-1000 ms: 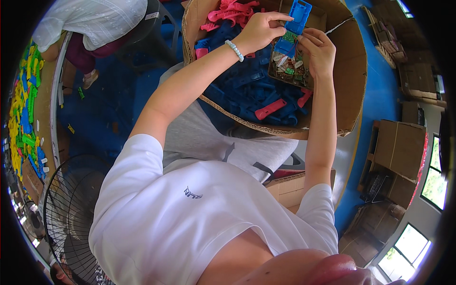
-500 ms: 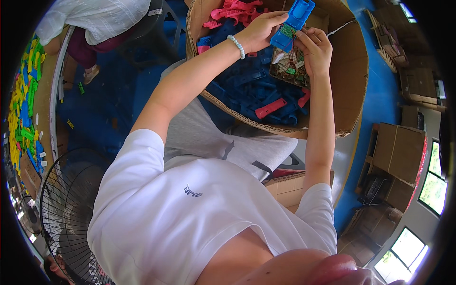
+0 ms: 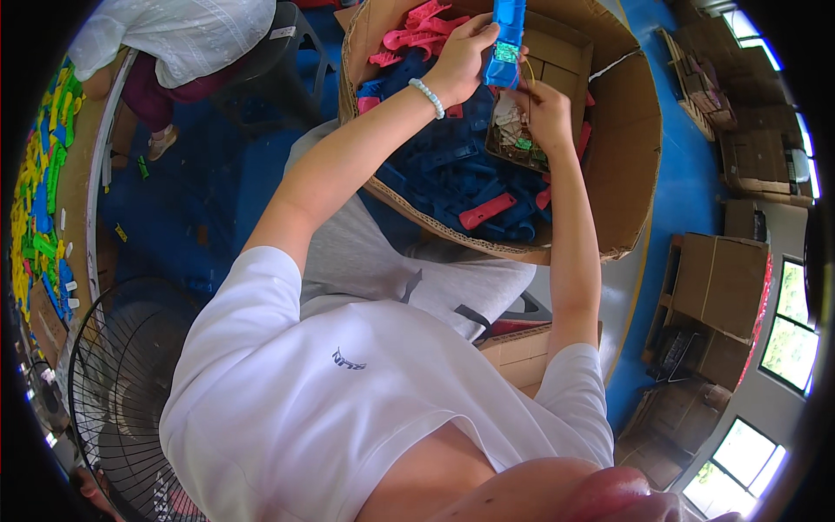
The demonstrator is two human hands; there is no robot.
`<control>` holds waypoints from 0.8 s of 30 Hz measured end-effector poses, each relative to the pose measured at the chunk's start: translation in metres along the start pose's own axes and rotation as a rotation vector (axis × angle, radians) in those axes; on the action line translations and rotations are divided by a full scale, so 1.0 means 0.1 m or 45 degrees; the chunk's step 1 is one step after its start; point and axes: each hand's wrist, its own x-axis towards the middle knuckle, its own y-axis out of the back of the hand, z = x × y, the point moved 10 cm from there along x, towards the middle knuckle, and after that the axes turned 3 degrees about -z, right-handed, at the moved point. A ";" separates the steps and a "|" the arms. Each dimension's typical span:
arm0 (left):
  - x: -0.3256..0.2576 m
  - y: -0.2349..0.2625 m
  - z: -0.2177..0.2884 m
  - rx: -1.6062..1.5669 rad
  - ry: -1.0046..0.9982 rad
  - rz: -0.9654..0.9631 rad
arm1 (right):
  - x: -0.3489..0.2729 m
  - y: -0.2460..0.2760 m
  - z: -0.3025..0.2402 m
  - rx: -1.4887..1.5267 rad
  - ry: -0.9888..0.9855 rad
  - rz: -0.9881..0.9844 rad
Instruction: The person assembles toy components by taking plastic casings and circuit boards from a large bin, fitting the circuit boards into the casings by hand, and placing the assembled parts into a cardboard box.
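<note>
My left hand [image 3: 465,63], with a beaded bracelet at the wrist, grips a blue plastic housing [image 3: 511,19] upright above a large cardboard box. A small green circuit board [image 3: 505,53] shows in the lower part of the housing. My right hand [image 3: 548,115] is closed just below and to the right of it, its fingers pinched on thin wires. One yellow wire [image 3: 532,76] arcs between that hand and the housing. Below my hands, a small open carton [image 3: 557,54] holds several circuit boards [image 3: 524,143] and white pieces.
The big cardboard box [image 3: 628,143] holds blue plastic parts [image 3: 444,178] and pink parts [image 3: 426,33]. A black fan [image 3: 122,391] stands at lower left. Another person [image 3: 174,43] sits at upper left beside a table of coloured parts [image 3: 48,191]. Stacked cartons [image 3: 718,283] line the right.
My left hand has shifted slightly left and up with the housing, now turned more upright. My right hand has moved down, away from the housing, and the yellow wire now shows.
</note>
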 end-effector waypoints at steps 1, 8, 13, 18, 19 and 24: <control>0.02 0.03 -0.02 -0.003 -0.004 -0.001 | -0.06 0.23 -0.25 -0.294 0.284 0.291; -0.20 0.01 -0.55 0.511 0.596 0.038 | -0.33 0.75 -0.68 -0.545 0.615 0.909; -0.30 -0.19 -0.53 0.436 0.624 -0.125 | -0.27 0.67 -0.78 -0.624 0.605 0.841; -0.32 -0.27 -0.48 0.413 0.587 -0.145 | -0.22 0.83 -0.64 -0.413 0.471 0.889; -0.32 -0.26 -0.48 0.417 0.587 -0.141 | -0.21 0.85 -0.63 -0.407 0.471 0.888; -0.21 -0.19 -0.33 1.020 0.408 -0.173 | -0.20 0.69 -0.81 -0.720 0.738 0.712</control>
